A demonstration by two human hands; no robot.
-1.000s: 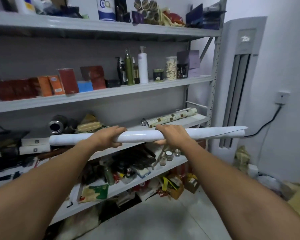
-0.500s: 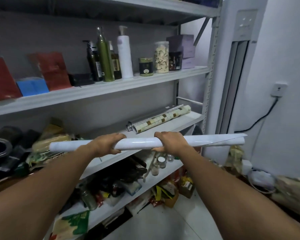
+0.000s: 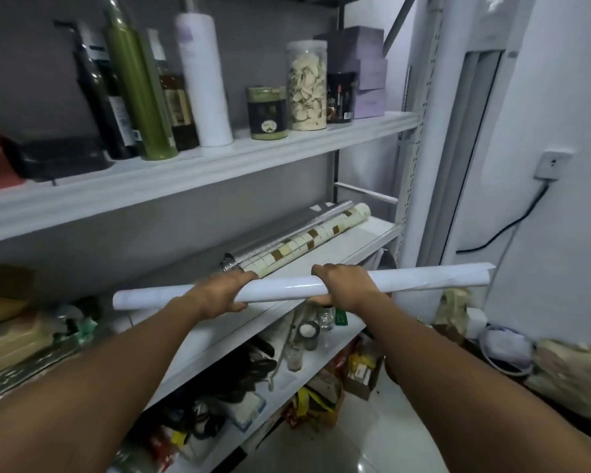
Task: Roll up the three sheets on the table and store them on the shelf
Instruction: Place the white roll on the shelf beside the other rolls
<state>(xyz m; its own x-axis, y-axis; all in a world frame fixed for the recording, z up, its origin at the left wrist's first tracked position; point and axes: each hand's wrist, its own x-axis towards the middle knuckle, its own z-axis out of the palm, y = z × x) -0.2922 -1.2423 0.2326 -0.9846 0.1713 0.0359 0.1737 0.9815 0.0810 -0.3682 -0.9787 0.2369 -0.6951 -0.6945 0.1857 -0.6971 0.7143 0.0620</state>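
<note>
Both my hands grip a long white rolled sheet (image 3: 284, 290), held level in front of the grey shelf unit. My left hand (image 3: 224, 291) wraps it left of centre, my right hand (image 3: 347, 285) right of centre. The roll's loose corner sticks out at its right end. Just behind the roll, on the middle shelf board (image 3: 352, 247), lie two rolled sheets side by side: a cream one with brown mosaic squares (image 3: 307, 240) and a silvery one (image 3: 277, 238) behind it.
The shelf above carries bottles (image 3: 133, 93), jars (image 3: 306, 87) and purple boxes (image 3: 365, 70). Cluttered lower shelves hold glass jars (image 3: 307, 332) and cables. A tall white air conditioner (image 3: 471, 131) stands right of the shelf upright (image 3: 413, 158), with a wall socket (image 3: 551, 165) and bags on the floor.
I have stepped closer to the shelf, so it looms larger. The white roll, still in both hands, now sits just in front of the middle shelf board and the two stored rolls.
</note>
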